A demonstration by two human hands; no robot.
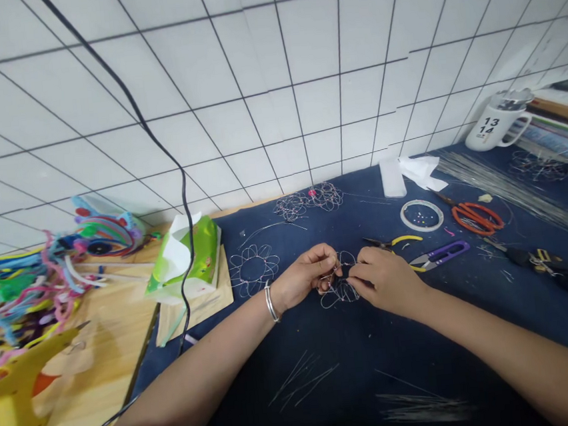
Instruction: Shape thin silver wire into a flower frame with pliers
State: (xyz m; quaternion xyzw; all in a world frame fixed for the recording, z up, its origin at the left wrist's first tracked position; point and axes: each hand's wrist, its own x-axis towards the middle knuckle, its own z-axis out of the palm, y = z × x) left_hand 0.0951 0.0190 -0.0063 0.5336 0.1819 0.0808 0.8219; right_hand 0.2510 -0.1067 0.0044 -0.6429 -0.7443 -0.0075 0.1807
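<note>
Over the dark blue cloth, both my hands hold a wire flower made of looped thin wire petals. The fingers of my left hand, with a silver bangle at the wrist, pinch its left side. On the right side, my right hand has thumb and fingers closed on the wire; the exact grip point is partly hidden. A flat wire flower ring lies to the left of my hands. Farther back are more looped wire flowers. Yellow-handled pliers and purple thread snips lie just right of my right hand.
Orange-handled scissors, a white ring dish with beads, and a white mug stand on the right. Cut wires lie in front. At left are a tissue pack, a yellow glue gun and a hanging black cable.
</note>
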